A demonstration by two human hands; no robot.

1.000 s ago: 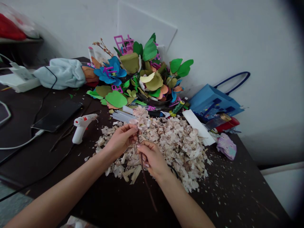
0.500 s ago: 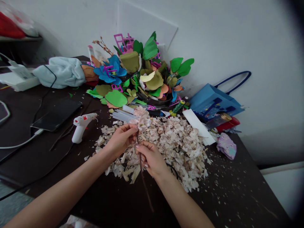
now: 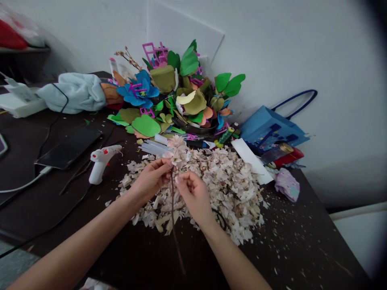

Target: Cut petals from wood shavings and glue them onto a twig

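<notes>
My left hand (image 3: 155, 174) pinches the top of a thin brown twig (image 3: 173, 211), right under a pale pink petal flower (image 3: 178, 154). The twig hangs down past the table's front, its lower end free. Just right of the twig, my right hand (image 3: 195, 195) is closed, thumb and fingertips drawn together. Anything between those fingertips is too small to make out. Beneath both hands spreads a broad heap of dry, pale petals (image 3: 229, 189). Translucent glue sticks (image 3: 154, 147) lie behind my left hand.
A white glue gun (image 3: 101, 163) stands at left, its cord trailing forward, near a black phone (image 3: 71, 149) on a cable. Behind the heap is a pile of colored felt flowers (image 3: 193, 100). A blue bag (image 3: 269, 127), white strip (image 3: 252, 161) and crumpled cloth (image 3: 287, 184) are at right.
My right hand has let go of the twig and moved slightly up and right. The twig now hangs straighter from my left hand. The view has shifted slightly.
</notes>
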